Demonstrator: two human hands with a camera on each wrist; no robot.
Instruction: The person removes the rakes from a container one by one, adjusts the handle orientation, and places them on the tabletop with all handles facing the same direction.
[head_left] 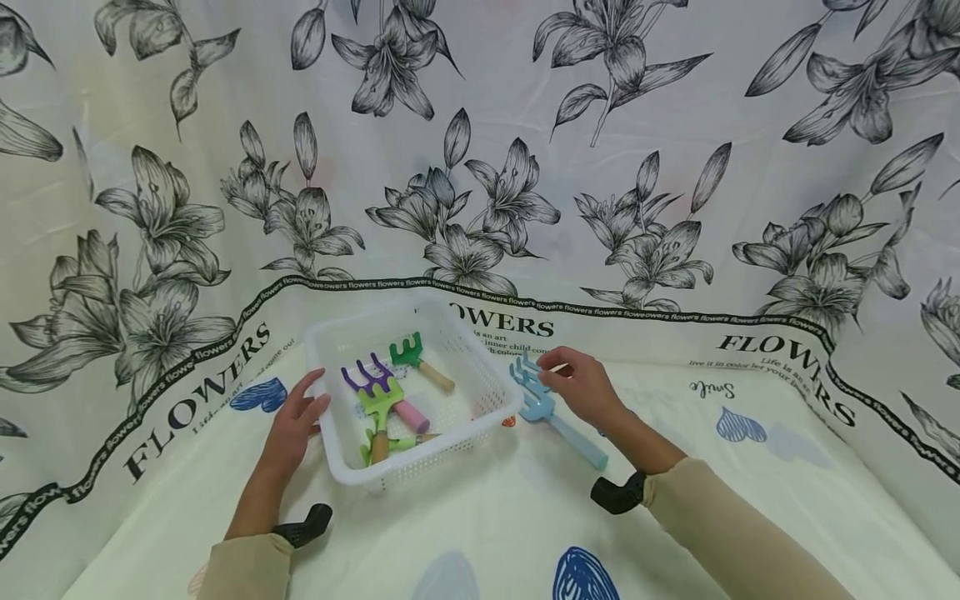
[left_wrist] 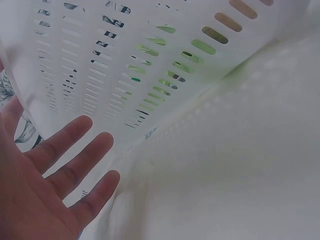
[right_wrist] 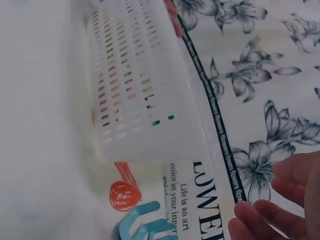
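Note:
A white perforated basket [head_left: 442, 457] holds several small hand rakes. Among them are a purple-tined one with a pink handle [head_left: 411, 415], a green one with a wooden handle [head_left: 406, 351] and a lime-green one [head_left: 380, 401]. At the basket's left rim is my left hand [head_left: 288, 429], three fingers spread and nearly straight outside the perforated wall [left_wrist: 115, 75] in the left wrist view. To the basket's right lies a light blue hand rake [head_left: 573, 437], blue tines overlapping at its head. My right hand [head_left: 581, 385] hovers by these tines [right_wrist: 145, 220], fingers loosely bent, holding nothing visible.
A pale cloth [head_left: 487, 550] printed with hearts and lettering covers the surface. Behind stands a white curtain [head_left: 495, 75] with black flower drawings. Black devices [head_left: 309, 527] are strapped on both wrists.

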